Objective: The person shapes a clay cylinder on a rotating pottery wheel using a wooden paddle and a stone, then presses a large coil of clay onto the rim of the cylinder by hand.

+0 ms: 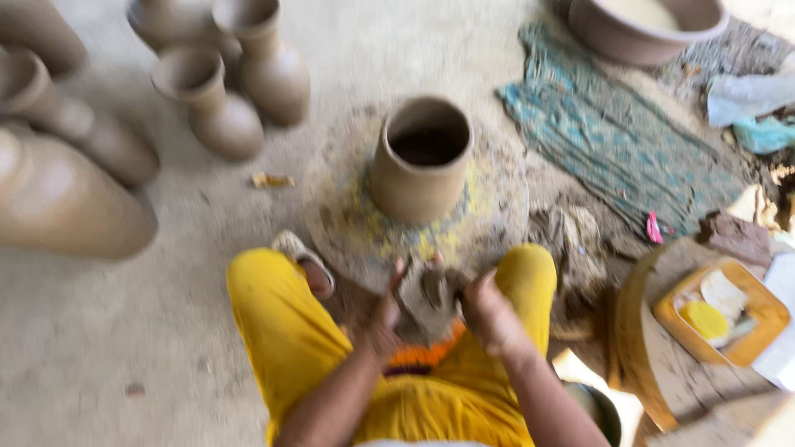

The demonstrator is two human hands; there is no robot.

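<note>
— Holding anything, those hands?

— Yes. The left hand (387, 308) and right hand (489, 313) are both closing their grip on a lump of wet clay (426, 300), which is sitting between the palms, just above the yellow-clad lap.

— And the pot?

— The clay pot (421, 159) is standing upright on the round wheel (348, 223), just beyond the lump and apart from both hands. Finished jars (224, 108) are standing at left on the floor (124, 348).

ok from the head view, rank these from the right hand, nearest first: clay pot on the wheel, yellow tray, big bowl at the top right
1. Clay pot on the wheel, just ahead of the right hand.
2. Yellow tray, off to the right side.
3. Big bowl, far top right.
</note>
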